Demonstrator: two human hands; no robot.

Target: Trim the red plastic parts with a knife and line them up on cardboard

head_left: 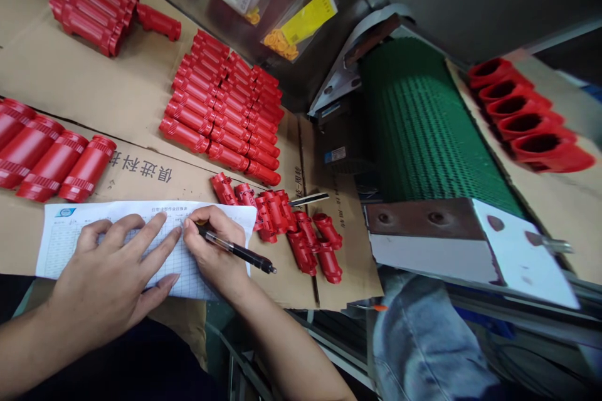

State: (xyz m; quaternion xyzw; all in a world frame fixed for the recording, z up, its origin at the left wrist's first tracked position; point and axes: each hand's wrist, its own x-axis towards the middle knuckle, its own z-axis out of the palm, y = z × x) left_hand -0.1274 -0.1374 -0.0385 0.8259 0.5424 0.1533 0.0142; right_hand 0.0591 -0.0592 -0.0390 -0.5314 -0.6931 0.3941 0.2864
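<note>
Bench covered in brown cardboard [94,88]; a white paper sheet printed with a grid [54,247] lies along its near edge; the left hand [117,263] rests palm down on the sheet, fingers spread and gripping nothing; the right hand [214,247], over the sheet's right part, has thumb and fingers closed around a black pen with a clear barrel [235,248]; small red plastic fittings [270,213] lie toward the bench's near right corner; a block of red plastic cylinders [221,116] lies farther back; larger red plastic tubes [37,150] lie beyond the sheet's far left corner; a green textured belt [423,131] flanks the bench's right edge
</note>
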